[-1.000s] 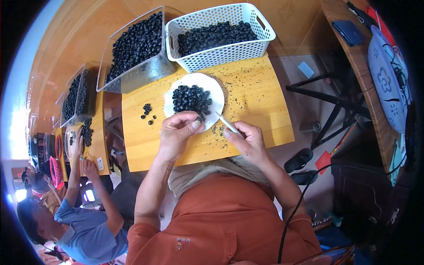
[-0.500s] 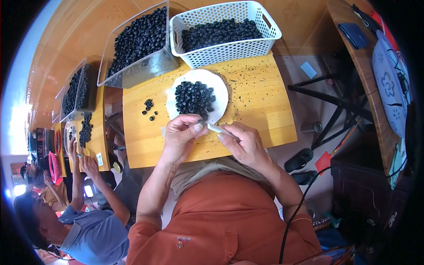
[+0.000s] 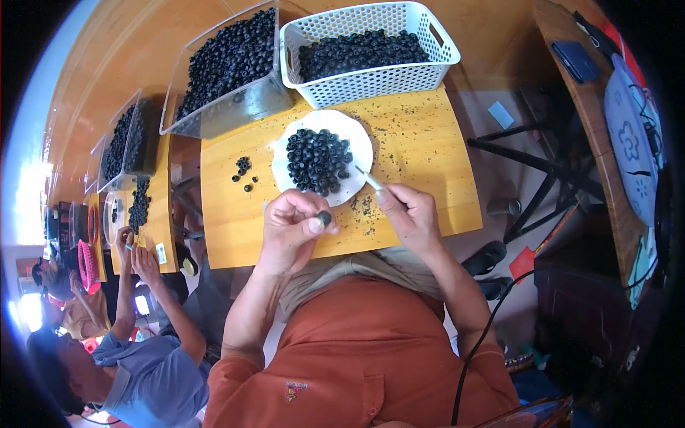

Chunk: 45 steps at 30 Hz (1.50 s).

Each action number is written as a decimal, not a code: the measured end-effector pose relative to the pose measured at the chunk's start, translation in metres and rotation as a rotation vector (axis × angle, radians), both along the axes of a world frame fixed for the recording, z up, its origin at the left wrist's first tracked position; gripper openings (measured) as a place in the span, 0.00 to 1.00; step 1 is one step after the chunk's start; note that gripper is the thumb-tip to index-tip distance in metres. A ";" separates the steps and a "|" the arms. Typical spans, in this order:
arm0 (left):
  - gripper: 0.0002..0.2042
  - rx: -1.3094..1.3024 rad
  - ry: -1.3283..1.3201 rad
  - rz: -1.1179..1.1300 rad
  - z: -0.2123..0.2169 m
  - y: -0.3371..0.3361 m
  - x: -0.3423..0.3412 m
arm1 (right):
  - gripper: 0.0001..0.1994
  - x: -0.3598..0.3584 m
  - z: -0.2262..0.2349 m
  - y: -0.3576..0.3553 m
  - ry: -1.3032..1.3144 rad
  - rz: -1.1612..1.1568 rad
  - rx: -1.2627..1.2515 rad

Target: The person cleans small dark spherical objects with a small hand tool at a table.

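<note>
Between the thumb and fingers of my left hand point(image 3: 294, 227) is a small dark round bead-like piece point(image 3: 325, 217), held in front of the plate. My right hand point(image 3: 410, 217) grips a slim tool with a pale handle point(image 3: 372, 181) and a thin tip, which points up and left over the plate's right rim. A white plate with a wavy edge point(image 3: 362, 143) lies beyond my hands. Heaped on it are many dark round pieces point(image 3: 314, 158), several showing a ring-shaped hollow. Left of the plate, a few more loose pieces point(image 3: 243, 165) sit on the wooden table point(image 3: 442, 185).
At the table's far edge stand a clear plastic bin point(image 3: 235, 114) and a white perforated basket point(image 3: 378, 77), both holding dark pieces. Dark crumbs scatter right of the plate. A co-worker in a blue shirt point(image 3: 153, 374) handles similar pieces at the left table. A folding stand point(image 3: 546, 171) is at right.
The tool has left the piece in my left hand; my right hand moved right and up, its tip swinging toward the plate. My left hand lowered slightly, still pinching the dark piece.
</note>
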<state>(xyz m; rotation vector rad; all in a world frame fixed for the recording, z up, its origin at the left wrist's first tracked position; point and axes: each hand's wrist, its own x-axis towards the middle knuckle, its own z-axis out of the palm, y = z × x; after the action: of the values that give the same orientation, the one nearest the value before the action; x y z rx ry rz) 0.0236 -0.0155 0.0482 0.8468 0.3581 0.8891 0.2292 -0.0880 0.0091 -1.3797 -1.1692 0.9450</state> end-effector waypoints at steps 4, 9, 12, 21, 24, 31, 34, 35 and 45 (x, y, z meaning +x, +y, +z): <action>0.08 -0.049 0.035 0.017 -0.002 0.005 0.001 | 0.14 -0.006 0.012 0.000 0.108 0.010 0.095; 0.07 -0.065 0.082 -0.004 -0.009 0.001 0.003 | 0.15 -0.016 0.033 0.000 0.246 0.149 0.030; 0.08 0.029 0.092 0.004 -0.015 -0.001 0.004 | 0.16 -0.024 0.035 0.003 0.314 0.173 0.068; 0.07 0.043 0.093 -0.037 -0.012 -0.005 0.004 | 0.11 -0.024 0.033 0.006 0.563 0.279 -0.059; 0.07 0.044 0.090 -0.039 -0.014 -0.006 0.003 | 0.10 -0.023 0.035 0.005 0.669 0.292 -0.087; 0.07 0.034 0.077 -0.025 -0.015 -0.007 0.001 | 0.11 -0.020 0.029 0.002 0.587 0.296 -0.107; 0.07 -0.020 0.066 -0.004 -0.016 -0.005 0.000 | 0.12 -0.022 0.037 0.000 0.445 0.278 -0.063; 0.07 -0.046 0.061 0.000 -0.017 -0.003 -0.001 | 0.12 -0.022 0.040 -0.001 0.349 0.275 -0.027; 0.06 -0.097 0.039 0.046 -0.013 -0.004 -0.005 | 0.17 -0.020 0.037 -0.013 -0.151 0.198 0.132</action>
<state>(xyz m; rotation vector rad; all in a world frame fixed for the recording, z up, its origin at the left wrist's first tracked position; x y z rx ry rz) 0.0189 -0.0197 0.0355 0.7692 0.4527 0.8918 0.2088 -0.1011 0.0458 -1.2627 -1.4774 0.8956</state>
